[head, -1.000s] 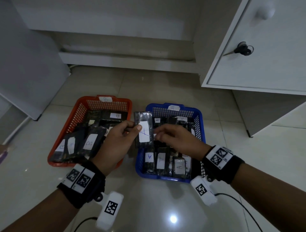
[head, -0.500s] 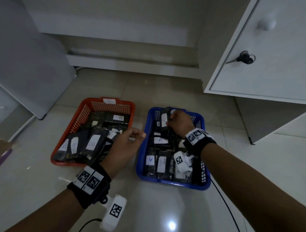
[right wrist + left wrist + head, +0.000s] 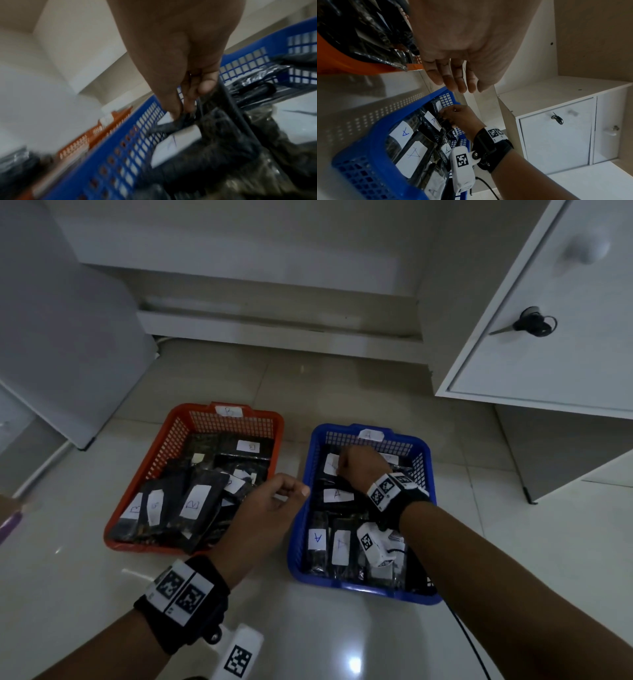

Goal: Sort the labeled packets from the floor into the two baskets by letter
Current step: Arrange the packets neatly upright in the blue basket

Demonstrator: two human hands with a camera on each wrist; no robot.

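My right hand point(image 3: 359, 463) reaches into the far end of the blue basket point(image 3: 301, 529), which has an A tag on its rim. It pinches a black packet with a white A label point(image 3: 331, 464) low among several other A packets. The right wrist view shows my fingertips point(image 3: 185, 108) nipping the edge of the packet point(image 3: 178, 139). My left hand point(image 3: 274, 498) hovers empty between the two baskets, fingers relaxed point(image 3: 453, 78). The orange basket point(image 3: 191, 419), tagged B, holds several black B packets.
A white cabinet door with a key point(image 3: 534, 323) stands open at the right. A white panel point(image 3: 68, 354) leans at the left. Glossy floor tiles point(image 3: 308, 638) lie in front of the baskets, and a black cable point(image 3: 469, 642) trails under my right forearm.
My left hand passed the A packet to my right hand and let go. The right hand carried it to the far end of the blue basket and lowered it.
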